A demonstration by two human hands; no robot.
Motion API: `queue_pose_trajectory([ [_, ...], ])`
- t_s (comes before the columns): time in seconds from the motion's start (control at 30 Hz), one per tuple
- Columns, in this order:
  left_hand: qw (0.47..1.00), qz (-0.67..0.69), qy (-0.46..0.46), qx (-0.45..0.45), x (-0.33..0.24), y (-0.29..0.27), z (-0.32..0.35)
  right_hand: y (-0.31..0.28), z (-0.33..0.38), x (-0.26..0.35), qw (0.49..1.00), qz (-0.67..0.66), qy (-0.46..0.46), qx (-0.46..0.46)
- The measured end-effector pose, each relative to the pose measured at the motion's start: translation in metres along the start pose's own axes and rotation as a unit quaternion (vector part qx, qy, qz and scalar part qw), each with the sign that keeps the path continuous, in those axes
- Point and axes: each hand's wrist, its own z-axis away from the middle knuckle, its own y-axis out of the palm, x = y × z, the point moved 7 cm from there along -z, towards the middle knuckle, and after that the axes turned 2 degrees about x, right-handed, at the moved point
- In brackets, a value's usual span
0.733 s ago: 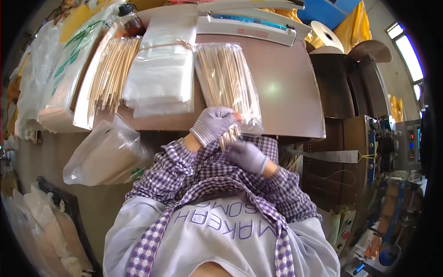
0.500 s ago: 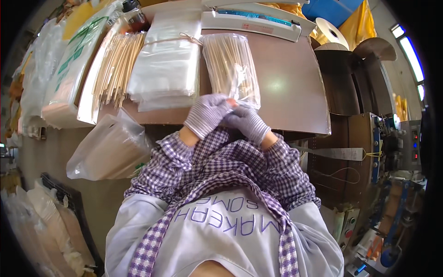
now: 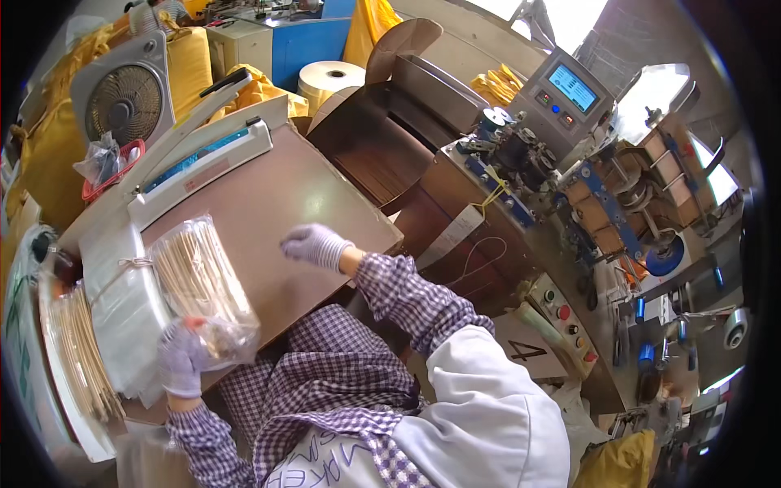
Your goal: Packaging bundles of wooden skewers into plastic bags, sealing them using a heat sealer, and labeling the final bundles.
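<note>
So our bag of wooden sticks (image 3: 195, 260) is lying flat on the table (image 3: 285, 187), just beside the stack of clear plastic bags (image 3: 122, 305), with its crumpled end (image 3: 232, 346) right by the near edge. Our left hand (image 3: 181, 358) has its fingers closed on that end. Our right hand (image 3: 313, 246) is above the table, well apart from the bag, fingers curled; it's blurry, so we can't tell how tightly, but we see nothing in it. Our worry: a pull toward us could drag the bag over the edge, and if that end isn't sealed, tipping it could spill sticks. Direction-wise, the long axis runs roughly square to the near edge, far end toward the heat sealer (image 3: 203, 175), crumpled end toward us.
</note>
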Motion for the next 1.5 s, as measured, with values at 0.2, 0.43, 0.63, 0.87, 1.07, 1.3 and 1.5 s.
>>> queue_pose_trajectory([
  [0.2,0.643,0.624,-0.444,-0.005,0.050,0.051,-0.025,-0.076,-0.027,-0.018,0.905,0.407,0.075,-0.101],
  [0.43,0.595,0.661,-0.456,-0.031,0.035,0.050,0.000,-0.063,-0.013,-0.056,0.812,0.478,-0.123,-0.311],
  [0.63,0.810,0.463,-0.359,0.004,-0.004,0.021,0.000,-0.053,-0.011,-0.057,0.824,0.461,-0.113,-0.308],
  [0.87,0.821,0.397,-0.380,0.156,0.026,0.025,-0.022,-0.071,-0.016,-0.047,0.813,0.463,-0.140,-0.323],
  [1.07,0.984,-0.127,-0.099,-0.080,0.021,0.045,-0.097,-0.072,-0.008,-0.043,0.830,0.451,-0.072,-0.321],
  [1.3,0.935,-0.214,-0.238,0.152,0.053,0.113,-0.074,-0.057,0.011,-0.032,0.843,0.376,-0.137,-0.359],
  [1.5,0.929,-0.205,-0.252,0.180,0.057,0.118,-0.086,-0.068,0.008,-0.039,0.852,0.389,-0.094,-0.338],
])
